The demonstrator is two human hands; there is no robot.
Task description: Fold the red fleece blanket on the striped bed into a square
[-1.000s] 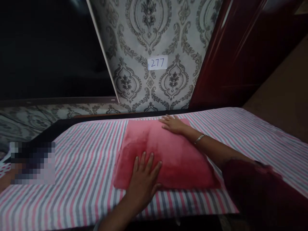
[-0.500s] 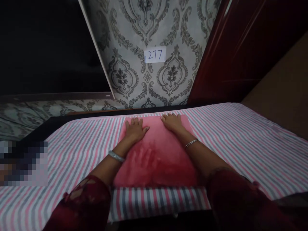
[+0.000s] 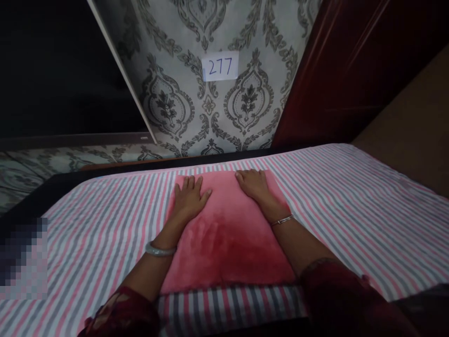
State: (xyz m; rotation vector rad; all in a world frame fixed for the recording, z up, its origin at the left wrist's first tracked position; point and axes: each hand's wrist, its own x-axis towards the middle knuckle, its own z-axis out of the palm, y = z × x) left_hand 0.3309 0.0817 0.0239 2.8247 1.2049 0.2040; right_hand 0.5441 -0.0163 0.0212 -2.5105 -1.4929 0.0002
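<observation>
A square pink plush cloth (image 3: 224, 224), possibly a cushion cover, lies flat on the striped sheet (image 3: 133, 224). Its pile shows darker red patches and brushed marks toward the near side. My left hand (image 3: 189, 199) rests palm down near its far left corner, fingers spread and thumb out to the right. Near the far right corner, my right hand (image 3: 253, 183) lies on the cloth with its fingers toward the far edge. Neither hand holds anything. A pale bangle (image 3: 159, 250) circles my left wrist and a thin metal bracelet (image 3: 282, 219) my right.
Behind the bed-like surface is a patterned wall (image 3: 168, 103) with a paper label (image 3: 220, 66) reading 277. A large dark screen (image 3: 63, 70) stands at the left, a glossy dark red panel (image 3: 333, 79) at the right. A blurred-out patch covers the left edge.
The view has shifted slightly, so the cloth looks a little larger and nearer. Both hands stay on its far part, the left slightly further left in view. The handprint-like mark looks less distinct.
</observation>
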